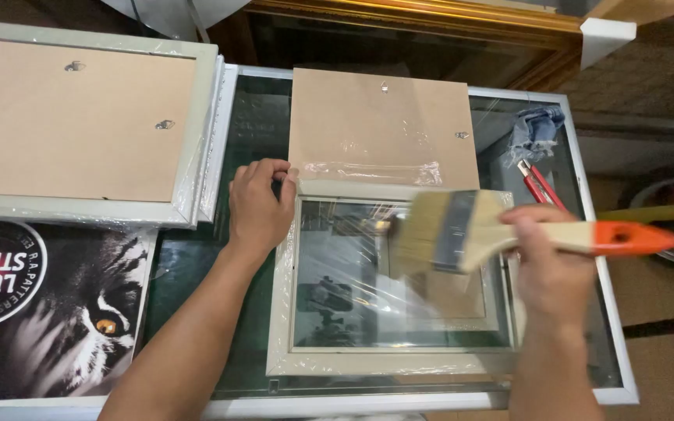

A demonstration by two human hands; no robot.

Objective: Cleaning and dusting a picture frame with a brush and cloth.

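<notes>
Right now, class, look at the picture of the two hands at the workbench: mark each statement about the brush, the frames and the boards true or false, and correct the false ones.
1. The right hand holds a brush with an orange-tipped handle. True.
2. The left hand rests flat on the poster. False: it grips the top left corner of the small frame.
3. A backing board lies just beyond the small frame. True.
4. The brush bristles point to the right. False: they point left, over the frame's glass.
5. The red pliers lie left of the left hand. False: they lie at the right, near the right hand.
</notes>
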